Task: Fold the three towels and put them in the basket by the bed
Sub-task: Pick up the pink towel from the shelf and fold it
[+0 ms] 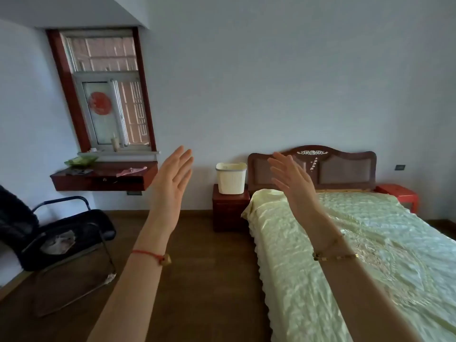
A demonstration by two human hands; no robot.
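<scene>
A cream plastic basket (231, 178) stands on a dark red nightstand (230, 208) beside the bed's headboard. I see no towels; the basket's inside is hidden from here. My left hand (172, 180) is raised in front of me, palm facing right, fingers straight and apart, holding nothing. My right hand (292, 177) is raised level with it, palm facing left, fingers spread, also holding nothing. Both hands hang in the air well short of the basket, which shows between them.
A bed (357, 255) with a pale green cover fills the right side. A black chair (59, 240) stands at the left, under a wall-mounted red desk (103, 177) below the window. A red stool (399, 193) sits beyond the bed. Brown wooden floor (209, 280) lies between.
</scene>
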